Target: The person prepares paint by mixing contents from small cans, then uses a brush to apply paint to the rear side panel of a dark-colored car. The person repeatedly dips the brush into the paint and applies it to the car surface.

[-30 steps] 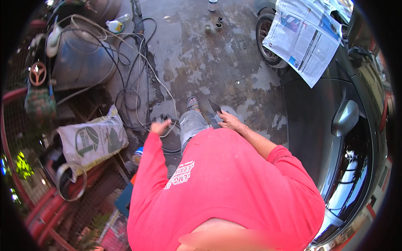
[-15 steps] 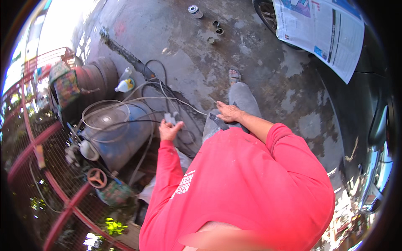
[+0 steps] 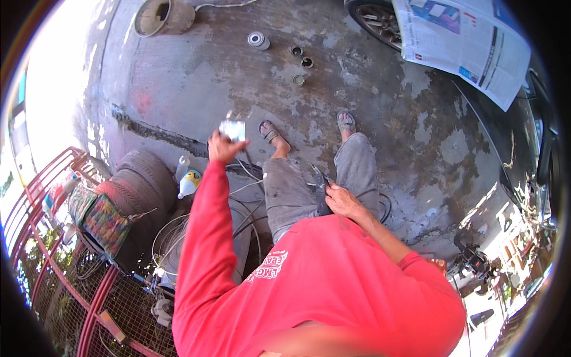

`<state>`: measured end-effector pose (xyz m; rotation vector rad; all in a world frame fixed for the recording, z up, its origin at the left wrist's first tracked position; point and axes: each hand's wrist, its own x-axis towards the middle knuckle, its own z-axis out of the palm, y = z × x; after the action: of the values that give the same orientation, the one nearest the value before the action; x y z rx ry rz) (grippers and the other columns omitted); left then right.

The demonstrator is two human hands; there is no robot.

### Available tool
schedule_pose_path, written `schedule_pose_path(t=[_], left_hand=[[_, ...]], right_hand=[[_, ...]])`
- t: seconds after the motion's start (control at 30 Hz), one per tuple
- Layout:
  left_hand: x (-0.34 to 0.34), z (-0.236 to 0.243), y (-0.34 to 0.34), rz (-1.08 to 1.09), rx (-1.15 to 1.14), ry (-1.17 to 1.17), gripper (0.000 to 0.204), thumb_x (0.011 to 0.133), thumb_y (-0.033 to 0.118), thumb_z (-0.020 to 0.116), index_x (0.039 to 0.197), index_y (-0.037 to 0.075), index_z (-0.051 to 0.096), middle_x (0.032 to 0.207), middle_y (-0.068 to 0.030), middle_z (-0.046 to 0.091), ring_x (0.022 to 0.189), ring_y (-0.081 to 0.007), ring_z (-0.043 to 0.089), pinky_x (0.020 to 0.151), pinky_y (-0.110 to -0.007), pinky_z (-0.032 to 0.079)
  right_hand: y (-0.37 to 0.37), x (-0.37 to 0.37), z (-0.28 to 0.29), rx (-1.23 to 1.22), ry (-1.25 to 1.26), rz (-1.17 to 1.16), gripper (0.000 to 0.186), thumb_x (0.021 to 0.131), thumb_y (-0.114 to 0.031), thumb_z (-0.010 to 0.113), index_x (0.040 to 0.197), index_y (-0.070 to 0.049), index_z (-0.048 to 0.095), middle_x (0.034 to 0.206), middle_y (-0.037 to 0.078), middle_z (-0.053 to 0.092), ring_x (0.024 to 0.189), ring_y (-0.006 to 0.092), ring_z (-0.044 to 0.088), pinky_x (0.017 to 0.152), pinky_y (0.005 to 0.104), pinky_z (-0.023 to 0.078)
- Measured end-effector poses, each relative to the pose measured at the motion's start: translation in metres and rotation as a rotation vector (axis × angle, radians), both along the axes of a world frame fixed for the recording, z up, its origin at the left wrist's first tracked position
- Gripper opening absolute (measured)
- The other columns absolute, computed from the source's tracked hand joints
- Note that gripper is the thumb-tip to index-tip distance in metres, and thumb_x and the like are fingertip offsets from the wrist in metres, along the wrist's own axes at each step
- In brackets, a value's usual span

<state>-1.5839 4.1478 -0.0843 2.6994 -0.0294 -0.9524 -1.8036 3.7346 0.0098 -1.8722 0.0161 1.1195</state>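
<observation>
My left hand [image 3: 223, 149], at the end of a red sleeve, grips a small pale square object [image 3: 233, 130] with a glossy look; I cannot make out what it is. My right hand [image 3: 341, 201], low in front of my grey trousers [image 3: 285, 190], is closed on a dark flat piece [image 3: 322, 185] with something thin at its upper end, partly hidden by the fingers. Both my sandalled feet [image 3: 270, 134] stand on the stained concrete. Below and behind my left hand, hoses and cables [image 3: 250, 199] lie looped beside a plastic bottle with a yellow label [image 3: 189, 183].
A bucket [image 3: 163, 21] and several small cans [image 3: 258, 41] stand ahead. A car [image 3: 377, 21] with newspaper [image 3: 464, 41] over it is at right. Stacked tyres [image 3: 143, 187], a tank [image 3: 235, 217] and a red metal mesh fence [image 3: 65, 279] are at left.
My view and body have turned, bringing the bucket and both feet into sight. My left hand has risen forward with the pale object; the cans appear lower in the picture.
</observation>
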Motion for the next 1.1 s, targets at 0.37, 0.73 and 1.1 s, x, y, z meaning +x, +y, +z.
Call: schedule_pose_path(t=[0.37, 0.73, 1.1], left_hand=[[0.292, -0.239, -0.099, -0.342, 0.083, -0.379, 0.075, 0.068, 0.075, 0.080, 0.105, 0.009, 0.083, 0.164, -0.0251, 0.035, 0.149, -0.0435, 0.035, 0.120, -0.052, 0.030], [0.349, -0.348, -0.131, -0.574, 0.130, -0.578, 0.077, 0.068, 0.074, 0.081, 0.106, 0.007, 0.081, 0.162, -0.0276, 0.039, 0.150, -0.0432, 0.035, 0.122, -0.052, 0.027], [0.281, -0.352, -0.162, -0.396, -0.576, -0.794, 0.054, 0.079, 0.054, 0.086, 0.084, 0.003, 0.070, 0.136, -0.0247, 0.066, 0.132, -0.0404, 0.057, 0.112, -0.049, 0.043]], right_hand=[[0.012, 0.205, -0.234, -0.349, -0.449, -0.634, 0.056, 0.098, -0.029, 0.073, 0.142, 0.001, 0.060, 0.092, 0.014, 0.068, 0.078, 0.0237, 0.069, 0.074, 0.0367, 0.055], [-0.078, 0.301, -0.292, -0.548, -0.875, -0.827, 0.054, 0.097, -0.035, 0.075, 0.136, 0.001, 0.065, 0.098, 0.012, 0.071, 0.082, 0.0197, 0.078, 0.072, 0.0336, 0.059], [-0.050, 0.243, -0.209, -0.538, -0.724, -1.170, 0.049, 0.093, -0.010, 0.076, 0.135, 0.011, 0.061, 0.105, 0.016, 0.067, 0.072, 0.0148, 0.070, 0.061, 0.0289, 0.052]])
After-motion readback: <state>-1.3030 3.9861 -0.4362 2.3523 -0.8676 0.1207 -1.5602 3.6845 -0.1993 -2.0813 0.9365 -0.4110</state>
